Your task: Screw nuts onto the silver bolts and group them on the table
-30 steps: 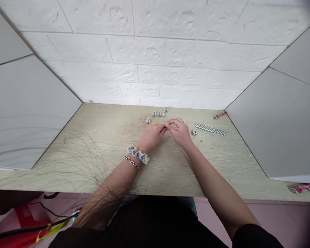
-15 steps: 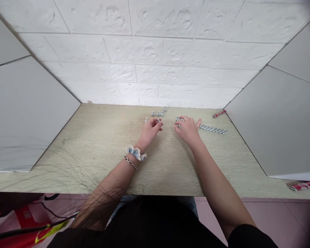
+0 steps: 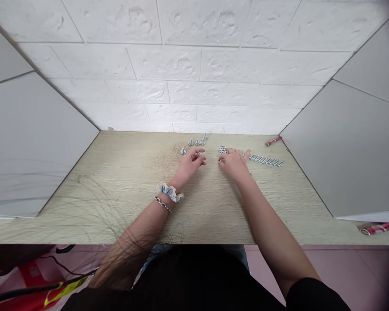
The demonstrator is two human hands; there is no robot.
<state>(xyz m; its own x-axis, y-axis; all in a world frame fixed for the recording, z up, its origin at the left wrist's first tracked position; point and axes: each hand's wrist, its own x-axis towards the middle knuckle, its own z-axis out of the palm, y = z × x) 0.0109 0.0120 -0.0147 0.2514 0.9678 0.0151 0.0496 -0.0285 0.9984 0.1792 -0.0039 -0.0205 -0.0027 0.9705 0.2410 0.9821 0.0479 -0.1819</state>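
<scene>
My left hand (image 3: 188,165) is closed on a small silver bolt (image 3: 199,154), whose shank shows between thumb and fingers. To its right, my right hand (image 3: 236,165) pinches a small metal nut (image 3: 219,160) at the fingertips, just above the table. Beyond those fingers lies a little heap of nuts (image 3: 223,149). On the other side of the right hand, a row of bolts (image 3: 266,160) lies side by side. Past the left hand, several bolts (image 3: 197,142) stand upright on their heads, and a single bolt (image 3: 183,151) stands nearer to that hand.
The wooden tabletop (image 3: 214,207) ends at a white brick-patterned wall (image 3: 184,95). Grey panels flank it at left (image 3: 35,147) and right (image 3: 346,147). One red cylinder (image 3: 273,141) lies at the back right corner, another red cylinder (image 3: 378,228) by the front right edge.
My right hand has drawn slightly back from the heap of nuts, with a nut now at its fingertips. My left hand keeps hold of the bolt and has barely moved.
</scene>
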